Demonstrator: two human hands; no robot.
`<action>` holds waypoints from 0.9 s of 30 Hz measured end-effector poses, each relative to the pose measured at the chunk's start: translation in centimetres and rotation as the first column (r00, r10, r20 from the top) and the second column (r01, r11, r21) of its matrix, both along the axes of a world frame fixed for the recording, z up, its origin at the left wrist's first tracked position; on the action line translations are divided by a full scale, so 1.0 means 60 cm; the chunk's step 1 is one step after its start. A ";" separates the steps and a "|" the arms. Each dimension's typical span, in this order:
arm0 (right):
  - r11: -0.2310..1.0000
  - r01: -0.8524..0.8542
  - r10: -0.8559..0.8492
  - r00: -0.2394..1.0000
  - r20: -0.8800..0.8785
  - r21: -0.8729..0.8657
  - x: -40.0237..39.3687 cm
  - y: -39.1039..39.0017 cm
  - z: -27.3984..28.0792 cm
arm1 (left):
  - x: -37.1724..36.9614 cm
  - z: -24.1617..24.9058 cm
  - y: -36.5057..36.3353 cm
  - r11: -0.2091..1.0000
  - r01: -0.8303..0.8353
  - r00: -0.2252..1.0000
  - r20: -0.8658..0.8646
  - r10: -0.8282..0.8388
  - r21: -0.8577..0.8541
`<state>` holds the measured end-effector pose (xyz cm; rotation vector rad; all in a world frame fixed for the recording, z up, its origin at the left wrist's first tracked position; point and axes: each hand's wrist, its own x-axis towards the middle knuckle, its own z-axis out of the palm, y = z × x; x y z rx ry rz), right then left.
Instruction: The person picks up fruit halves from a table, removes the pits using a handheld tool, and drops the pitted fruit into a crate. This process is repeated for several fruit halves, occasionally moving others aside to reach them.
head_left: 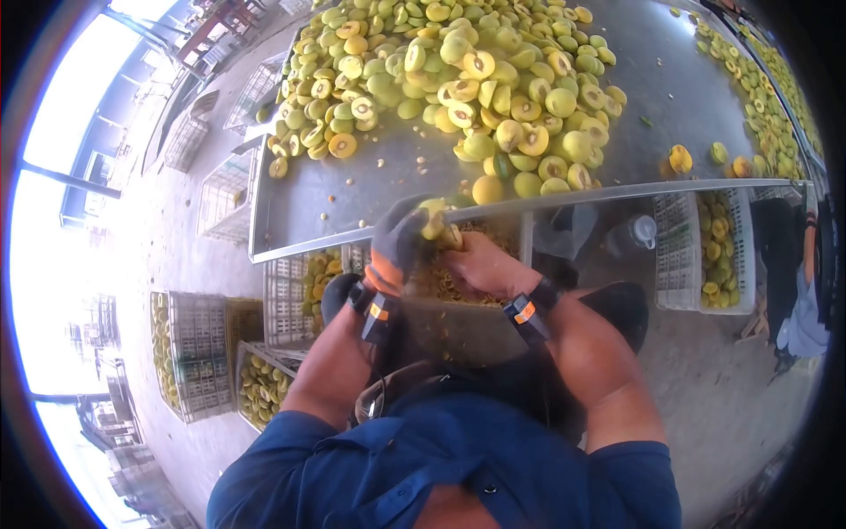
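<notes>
My left hand (397, 240), in a dark glove with an orange cuff, is closed around a yellow-green stone fruit (432, 217) at the table's front edge. Close beside it on the right, my bare right hand (483, 266) has its fingers curled together against a cut fruit piece (451, 236). Whatever those right fingers grip is hidden. Under both hands is a container of brownish scraps (454, 284). Just beyond them, a large heap of halved yellow-green fruit (520, 106) lies on the metal table (352, 207), several halves showing brown pits or hollows.
The table's raised metal rim (582, 196) runs just beyond my hands. Crates of fruit stand at left (198, 353) and right (679, 251). A clear plastic jug (633, 234) sits under the table. Another person's sleeve (804, 309) shows at far right.
</notes>
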<state>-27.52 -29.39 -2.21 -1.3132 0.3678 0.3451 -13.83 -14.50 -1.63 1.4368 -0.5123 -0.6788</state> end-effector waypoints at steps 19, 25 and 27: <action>0.601 0.393 -0.058 0.890 0.453 -0.696 0.005 0.033 -0.066 | -0.009 -0.030 0.010 0.989 -0.098 0.978 -0.193 0.076 -0.107; 0.988 -0.127 0.129 0.992 0.015 -0.087 0.003 -0.001 0.004 | -0.025 -0.012 0.021 0.996 -0.089 0.973 0.214 0.088 -0.005; 0.997 -0.071 0.071 0.997 0.007 0.010 0.004 -0.001 0.006 | -0.016 -0.001 0.017 0.995 -0.062 0.989 -0.136 0.051 -0.075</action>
